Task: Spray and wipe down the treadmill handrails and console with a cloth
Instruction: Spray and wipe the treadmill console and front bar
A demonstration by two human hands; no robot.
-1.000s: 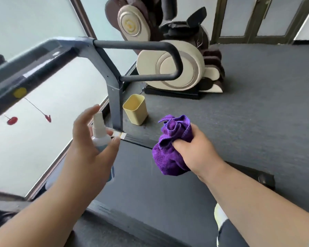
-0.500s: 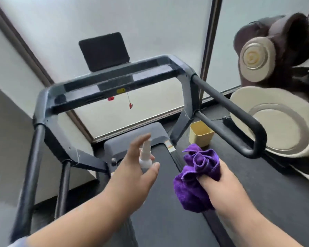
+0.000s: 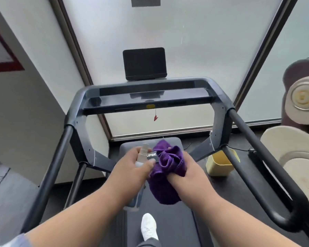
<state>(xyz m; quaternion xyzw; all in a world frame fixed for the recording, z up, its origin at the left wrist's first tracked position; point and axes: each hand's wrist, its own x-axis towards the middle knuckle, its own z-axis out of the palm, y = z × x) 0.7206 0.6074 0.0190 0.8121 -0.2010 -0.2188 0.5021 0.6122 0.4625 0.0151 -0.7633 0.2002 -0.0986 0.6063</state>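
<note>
I stand on the treadmill belt [image 3: 168, 221], facing its dark console bar [image 3: 150, 98] with a black screen [image 3: 144, 63] above it. The left handrail [image 3: 52, 168] and right handrail [image 3: 253, 157] run back on either side of me. My left hand [image 3: 132, 168] grips a small clear spray bottle [image 3: 142, 155], nozzle up, index finger near the top. My right hand [image 3: 191, 173] holds a bunched purple cloth [image 3: 168, 175] right beside the bottle, touching it. Both hands are low, in front of the console, apart from it.
A yellow bin [image 3: 219, 164] sits on the floor by the right upright. A cream and brown massage chair [image 3: 300, 132] stands at the right. A red safety clip [image 3: 155, 118] hangs under the console. Frosted windows [image 3: 168, 32] stand ahead, a wall [image 3: 25, 113] at left.
My view has swung left to face the console squarely. My hands have come together, so the cloth now touches the bottle.
</note>
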